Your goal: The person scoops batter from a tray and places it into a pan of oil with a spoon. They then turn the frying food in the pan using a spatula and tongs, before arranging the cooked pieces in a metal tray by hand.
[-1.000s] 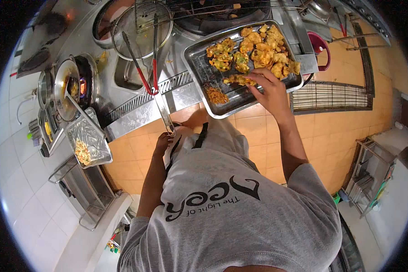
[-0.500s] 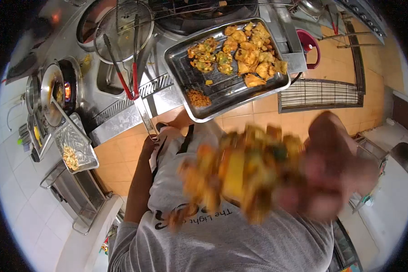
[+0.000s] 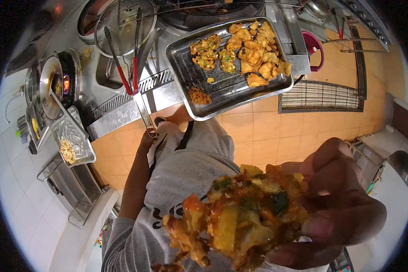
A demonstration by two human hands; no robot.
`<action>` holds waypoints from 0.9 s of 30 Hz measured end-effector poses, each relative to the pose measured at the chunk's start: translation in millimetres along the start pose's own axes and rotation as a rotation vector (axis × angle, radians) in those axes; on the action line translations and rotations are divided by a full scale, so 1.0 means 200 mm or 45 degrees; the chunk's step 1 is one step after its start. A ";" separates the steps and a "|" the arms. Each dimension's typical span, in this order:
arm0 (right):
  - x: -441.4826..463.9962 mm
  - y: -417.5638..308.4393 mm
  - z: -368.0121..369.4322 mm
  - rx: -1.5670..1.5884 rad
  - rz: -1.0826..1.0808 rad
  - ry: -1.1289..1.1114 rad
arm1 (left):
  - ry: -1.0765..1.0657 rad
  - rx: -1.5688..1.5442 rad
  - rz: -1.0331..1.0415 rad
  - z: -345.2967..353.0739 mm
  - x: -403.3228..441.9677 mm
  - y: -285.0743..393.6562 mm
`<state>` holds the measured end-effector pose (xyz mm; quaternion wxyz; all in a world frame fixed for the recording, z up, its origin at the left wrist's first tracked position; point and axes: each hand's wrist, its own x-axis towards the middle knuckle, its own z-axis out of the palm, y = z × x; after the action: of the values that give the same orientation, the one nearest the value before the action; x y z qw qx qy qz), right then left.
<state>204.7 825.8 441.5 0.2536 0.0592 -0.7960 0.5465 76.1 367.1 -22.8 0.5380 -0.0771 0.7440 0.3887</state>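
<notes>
Close to the camera, my right hand [image 3: 340, 208] pinches a chunky vegetable fritter [image 3: 240, 217] between thumb and fingers. Golden batter, yellow and orange pieces and dark green bits show on it. My left hand [image 3: 148, 138] is low beside my leg, at the looped end of a long metal handle [image 3: 143, 115]. Its fingers are mostly hidden, so I cannot tell whether it grips the handle. Ahead, a metal tray [image 3: 231, 97] holds vegetable fritters [image 3: 206, 52], a heap of golden fried pieces [image 3: 256, 52] and a small pile of brown crumbs [image 3: 198, 95].
Red-handled tongs [image 3: 135, 75] lie over a round strainer [image 3: 122, 43] on the steel counter. To the left, a wok [image 3: 50, 102] sits by a lit burner [image 3: 66, 84]. A smaller tray [image 3: 84, 156] holds shredded food. A maroon bucket [image 3: 319, 52] stands beyond the big tray.
My right hand and the fritter have come lower in view and are sharper, with the fritter still held. My left hand stays by the handle. The tray looks the same.
</notes>
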 end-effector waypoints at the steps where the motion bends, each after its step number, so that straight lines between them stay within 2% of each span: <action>1: -0.01 0.02 -0.01 -0.002 0.008 -0.024 | 0.024 -0.018 0.016 0.00 0.01 -0.01; 5: -0.05 0.14 0.02 -0.068 0.025 -0.127 | 0.081 -0.069 0.046 0.01 0.05 -0.07; 9: -0.15 0.44 0.19 -0.224 0.175 -0.150 | 0.036 -0.116 -0.015 0.00 0.03 -0.03; 13: -0.33 0.79 0.35 -0.352 0.421 -0.082 | -0.044 -0.205 -0.102 -0.01 0.04 -0.01; 16: -0.39 1.00 0.38 -0.427 0.548 0.023 | 0.000 -0.157 -0.080 0.00 0.03 -0.03; 18: -0.38 1.09 0.38 -0.436 0.621 0.121 | 0.091 -0.075 -0.021 0.03 0.03 -0.06; 23: -0.37 1.27 0.38 -0.356 0.780 0.365 | 0.094 -0.054 -0.021 0.05 -0.07 0.06; 27: -0.39 1.36 0.37 -0.436 0.860 0.323 | 0.114 -0.009 -0.040 0.04 -0.04 0.03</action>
<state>146.0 853.7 155.6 0.1621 -0.3168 -0.8126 0.4616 82.4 374.4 -14.0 0.5101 -0.1078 0.7646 0.3790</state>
